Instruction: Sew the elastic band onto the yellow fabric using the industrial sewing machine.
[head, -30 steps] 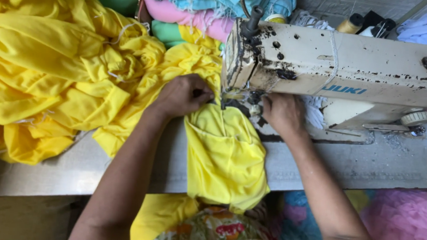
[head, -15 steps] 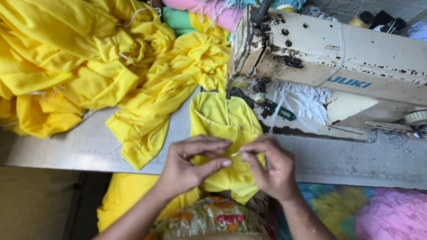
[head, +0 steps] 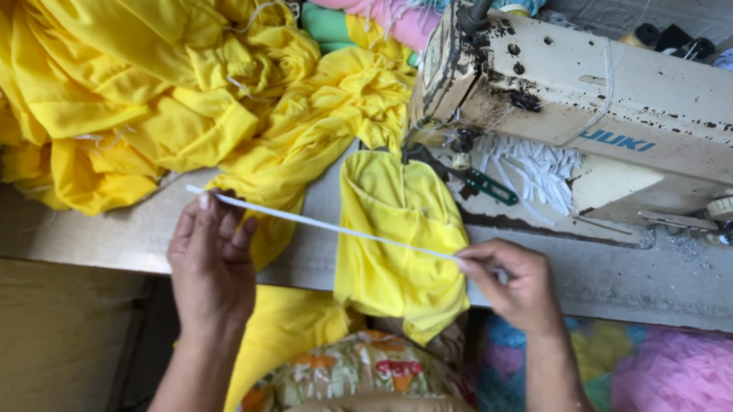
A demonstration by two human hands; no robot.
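A thin white elastic strip (head: pixel 332 227) is stretched taut between my two hands above the table's front edge. My left hand (head: pixel 211 260) pinches its left end, palm down. My right hand (head: pixel 514 282) pinches the right end. Under the strip lies a yellow fabric piece (head: pixel 398 233) that runs from beneath the needle of the cream sewing machine (head: pixel 622 111) and hangs over the table edge toward my lap.
A large heap of yellow cloth (head: pixel 139 77) fills the table's left side. Pink and green fabric (head: pixel 352 9) lies behind it. A bundle of white strips (head: pixel 531 169) sits under the machine arm. Pink cloth (head: pixel 691 390) lies below at right. The grey table (head: pixel 672 285) shows at right.
My hands left the machine's needle area, came together at the table's front edge, then drew apart, pulling the white strip taut across the yellow piece.
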